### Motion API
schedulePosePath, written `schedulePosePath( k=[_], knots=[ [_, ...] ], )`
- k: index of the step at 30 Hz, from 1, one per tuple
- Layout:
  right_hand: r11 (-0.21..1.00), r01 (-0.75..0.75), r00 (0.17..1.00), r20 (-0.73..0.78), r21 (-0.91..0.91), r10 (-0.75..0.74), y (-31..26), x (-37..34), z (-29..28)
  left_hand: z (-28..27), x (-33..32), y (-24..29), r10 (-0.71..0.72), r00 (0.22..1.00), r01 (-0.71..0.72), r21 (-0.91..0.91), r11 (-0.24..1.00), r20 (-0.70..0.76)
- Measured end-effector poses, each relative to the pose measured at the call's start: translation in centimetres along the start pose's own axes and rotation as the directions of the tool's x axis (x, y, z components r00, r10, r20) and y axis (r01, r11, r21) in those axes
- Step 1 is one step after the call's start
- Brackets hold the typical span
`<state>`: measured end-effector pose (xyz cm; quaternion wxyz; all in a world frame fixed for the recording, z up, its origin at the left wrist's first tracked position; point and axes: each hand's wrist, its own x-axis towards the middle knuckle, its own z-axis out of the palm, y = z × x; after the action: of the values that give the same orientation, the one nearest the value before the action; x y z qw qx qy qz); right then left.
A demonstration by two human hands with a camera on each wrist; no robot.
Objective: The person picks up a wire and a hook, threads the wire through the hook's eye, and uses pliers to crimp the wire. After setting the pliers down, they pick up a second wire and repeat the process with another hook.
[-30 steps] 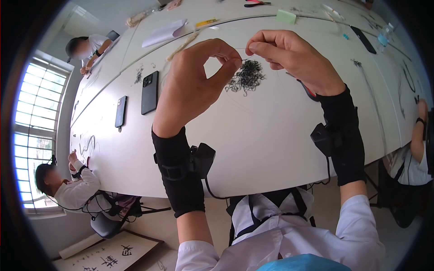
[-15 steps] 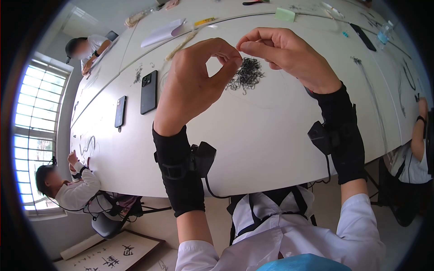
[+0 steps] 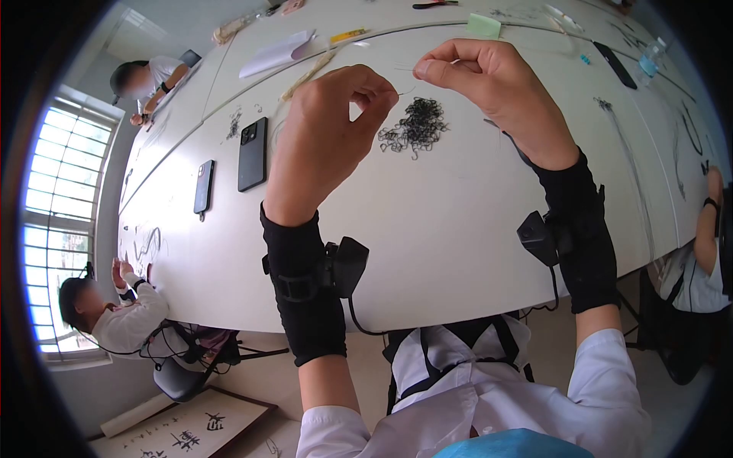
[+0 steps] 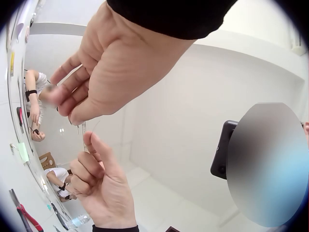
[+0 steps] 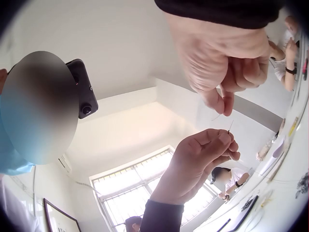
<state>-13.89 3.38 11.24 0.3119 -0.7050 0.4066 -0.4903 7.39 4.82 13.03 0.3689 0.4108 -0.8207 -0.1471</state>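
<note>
My left hand (image 3: 324, 137) pinches a tiny dark piece with a thin strand between thumb and forefinger; the strand (image 5: 231, 126) sticks up from its fingertips in the right wrist view. Opposite it, my right hand (image 3: 500, 95) pinches a fine thread (image 5: 216, 117) between thumb and forefinger, its other fingers curled in. A small gap parts the two sets of fingertips. On the table just beyond and between the hands lies a heap of small black hook-shaped pieces (image 3: 416, 126). What the left fingertips hold is mostly covered and cannot be made out.
Two phones (image 3: 253, 154) lie left of the heap. Red-handled pliers (image 4: 26, 217) lie by my right wrist. Farther off are white paper (image 3: 279, 55), a green note (image 3: 483, 27), a yellow cutter (image 3: 349, 36) and a bottle (image 3: 650, 59). Other people sit around the white table (image 3: 427, 244).
My right hand first came in close to the left fingertips, then drew back up and to the right, opening a gap. My left hand shifted only slightly.
</note>
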Motion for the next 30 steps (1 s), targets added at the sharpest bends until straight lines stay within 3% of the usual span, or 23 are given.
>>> schedulePosePath(
  k=[3, 6, 12, 21, 27, 30],
  knots=[
    [0.984, -0.071, 0.994, 0.065, -0.163, 0.082, -1.0, -0.3, -0.2, -0.1, 0.1, 0.0, -0.030, 0.999, 0.028, 0.046, 0.999, 0.033],
    [0.950, -0.040, 0.997, 0.048, -0.311, 0.057, -1.4, -0.6, 0.0, 0.0, 0.1, 0.0, -0.031, 0.998, 0.028, 0.065, 0.998, 0.053],
    [0.909, -0.012, 0.999, 0.036, -0.416, 0.029, -1.8, -0.8, 0.0, 0.1, 0.1, 0.2, -0.021, 0.997, 0.016, 0.070, 0.997, 0.069],
    [0.903, -0.011, 0.994, 0.092, -0.430, 0.056, -1.6, -0.8, -0.1, 0.1, 0.1, 0.4, 0.035, 0.998, -0.039, 0.074, 0.996, 0.058],
    [0.977, -0.004, 0.998, 0.059, -0.215, 0.017, 0.6, -0.2, 0.2, 0.2, 0.0, 0.3, 0.088, 0.996, -0.089, 0.056, 0.994, 0.025],
    [0.988, -0.078, 0.983, 0.157, -0.131, 0.098, 0.8, -0.2, 0.1, 0.3, 0.1, 0.4, 0.095, 0.995, -0.096, 0.047, 0.994, 0.011]
  ],
)
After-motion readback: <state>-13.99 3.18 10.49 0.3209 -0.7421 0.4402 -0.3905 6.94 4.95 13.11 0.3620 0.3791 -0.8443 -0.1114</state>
